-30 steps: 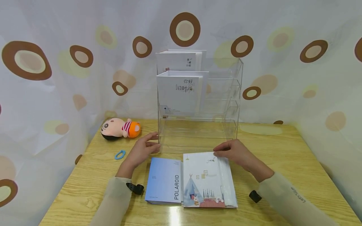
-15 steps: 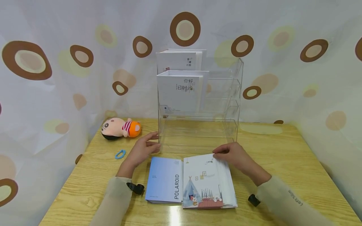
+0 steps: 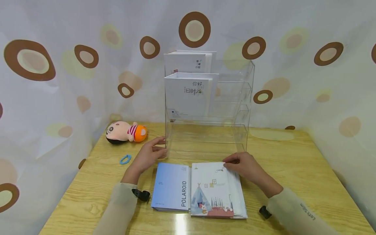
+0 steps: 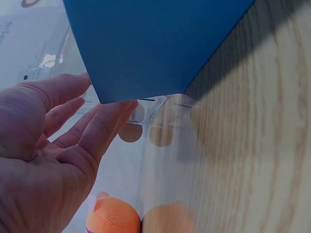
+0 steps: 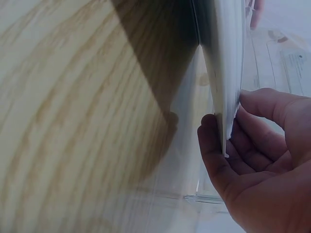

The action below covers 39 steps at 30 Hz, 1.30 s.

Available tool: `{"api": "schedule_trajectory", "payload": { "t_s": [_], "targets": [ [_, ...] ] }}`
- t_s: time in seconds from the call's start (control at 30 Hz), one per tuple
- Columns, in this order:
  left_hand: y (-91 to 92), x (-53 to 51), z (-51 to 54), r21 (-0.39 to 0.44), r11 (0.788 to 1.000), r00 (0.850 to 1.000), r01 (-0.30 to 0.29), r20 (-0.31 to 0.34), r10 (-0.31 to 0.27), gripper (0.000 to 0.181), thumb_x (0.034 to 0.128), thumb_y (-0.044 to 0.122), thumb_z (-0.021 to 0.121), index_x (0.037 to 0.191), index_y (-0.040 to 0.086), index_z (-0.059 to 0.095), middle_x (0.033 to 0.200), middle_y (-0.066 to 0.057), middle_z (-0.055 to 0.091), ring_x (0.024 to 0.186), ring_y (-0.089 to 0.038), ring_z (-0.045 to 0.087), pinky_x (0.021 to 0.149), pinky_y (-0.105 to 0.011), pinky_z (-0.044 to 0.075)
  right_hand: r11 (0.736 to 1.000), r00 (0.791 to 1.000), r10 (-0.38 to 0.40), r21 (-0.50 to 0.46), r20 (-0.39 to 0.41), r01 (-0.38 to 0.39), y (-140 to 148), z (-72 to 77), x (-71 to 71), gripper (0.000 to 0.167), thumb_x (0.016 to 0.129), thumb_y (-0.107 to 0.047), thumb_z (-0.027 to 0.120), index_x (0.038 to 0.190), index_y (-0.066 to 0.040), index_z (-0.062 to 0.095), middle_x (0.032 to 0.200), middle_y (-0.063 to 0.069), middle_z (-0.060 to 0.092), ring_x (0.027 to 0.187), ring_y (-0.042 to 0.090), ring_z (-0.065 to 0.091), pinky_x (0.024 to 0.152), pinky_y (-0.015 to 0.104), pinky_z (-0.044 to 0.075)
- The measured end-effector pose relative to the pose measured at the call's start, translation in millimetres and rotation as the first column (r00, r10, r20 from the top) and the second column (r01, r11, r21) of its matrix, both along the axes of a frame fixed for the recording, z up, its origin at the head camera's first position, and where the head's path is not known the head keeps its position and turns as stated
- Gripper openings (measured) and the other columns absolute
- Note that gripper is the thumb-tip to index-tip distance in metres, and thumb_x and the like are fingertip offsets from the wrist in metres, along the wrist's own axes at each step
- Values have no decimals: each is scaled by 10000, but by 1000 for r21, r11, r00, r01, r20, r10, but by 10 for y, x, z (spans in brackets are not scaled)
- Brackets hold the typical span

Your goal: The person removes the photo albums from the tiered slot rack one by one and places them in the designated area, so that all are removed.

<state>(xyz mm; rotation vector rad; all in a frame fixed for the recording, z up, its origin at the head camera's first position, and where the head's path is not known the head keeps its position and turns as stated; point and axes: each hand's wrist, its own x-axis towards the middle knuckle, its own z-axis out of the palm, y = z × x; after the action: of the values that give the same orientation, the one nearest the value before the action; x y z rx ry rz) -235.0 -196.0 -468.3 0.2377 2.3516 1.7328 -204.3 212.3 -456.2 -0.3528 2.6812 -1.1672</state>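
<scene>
My left hand (image 3: 148, 156) rests against the lower left side of a clear tiered rack (image 3: 205, 147), its fingers loosely extended. The left wrist view shows that hand (image 4: 63, 131) beside the underside of a blue book (image 4: 150, 48). On the wood lies the blue POLAROID book (image 3: 170, 186). To its right is a white booklet (image 3: 215, 189) with a tent picture, several layers showing at its right edge. My right hand (image 3: 245, 166) pinches the booklet's upper right corner. In the right wrist view, that hand (image 5: 262, 155) has its thumb and fingers on opposite faces of the booklet (image 5: 228, 73).
Two white books (image 3: 186, 98) stand in the left part of the rack's upper tiers. A plush doll (image 3: 124, 132) lies at the table's back left, with a blue band (image 3: 125, 159) in front of it. Patterned cloth (image 3: 88, 98) hangs behind the table (image 3: 285, 163).
My right hand has moved slightly toward the table's front, and the booklet's top edge has come down with it. My left hand has stayed at the rack.
</scene>
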Motion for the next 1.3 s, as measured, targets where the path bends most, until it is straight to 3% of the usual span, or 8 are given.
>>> {"api": "schedule_trajectory", "payload": {
  "t_s": [1.3],
  "targets": [
    [1, 0, 7, -1, 1000, 1000, -5, 11, 5, 655, 1118, 73, 674, 1722, 76, 421, 1673, -246, 515, 1434, -441, 651, 1081, -456, 666, 994, 994, -107, -11, -29, 107, -148, -180, 106, 239, 1040, -194, 806, 1240, -67, 839, 1261, 135, 823, 1113, 262, 776, 891, 349, 644]
  ]
}}
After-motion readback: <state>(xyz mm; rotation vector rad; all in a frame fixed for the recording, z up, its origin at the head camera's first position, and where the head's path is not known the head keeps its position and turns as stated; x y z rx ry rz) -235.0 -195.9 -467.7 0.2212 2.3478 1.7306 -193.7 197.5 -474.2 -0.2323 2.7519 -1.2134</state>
